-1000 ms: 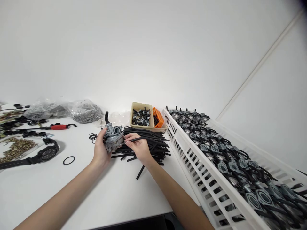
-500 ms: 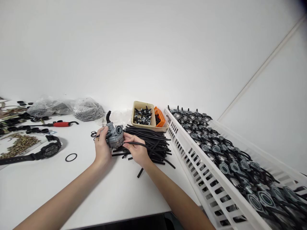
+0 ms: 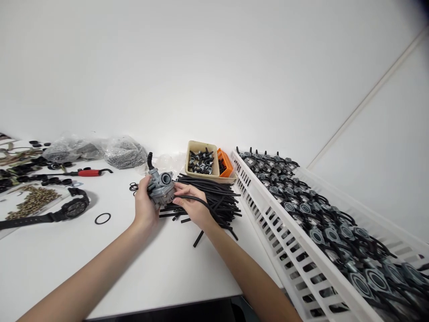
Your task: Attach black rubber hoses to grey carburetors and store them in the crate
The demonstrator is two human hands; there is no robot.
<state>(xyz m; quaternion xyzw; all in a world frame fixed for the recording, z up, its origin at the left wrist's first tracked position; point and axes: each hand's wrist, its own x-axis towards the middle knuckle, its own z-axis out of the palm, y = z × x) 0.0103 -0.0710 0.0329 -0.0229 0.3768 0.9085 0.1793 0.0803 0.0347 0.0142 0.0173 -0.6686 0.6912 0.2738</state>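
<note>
The carburetor (image 3: 161, 192) is held just above the left edge of the hose pile (image 3: 221, 191), with its bore (image 3: 166, 179) facing the operator. The left hand (image 3: 144, 203) curls around the carburetor's left side and grips the body. The right hand (image 3: 195, 206) pinches 1 black hose (image 3: 189, 197) between thumb and fingers near its end. That end meets the carburetor's lower right side; full seating cannot be determined. The hose extends past the hand over the hose pile. Behind the pile are 1 cream tray (image 3: 202, 174) and 1 orange basket (image 3: 228, 167). Right of the pile, 1 white crate (image 3: 301, 243) contains rows of similar units (image 3: 305, 208). Left of the pile lie 1 black ring (image 3: 102, 218) and 1 wristwatch (image 3: 75, 208).
</note>
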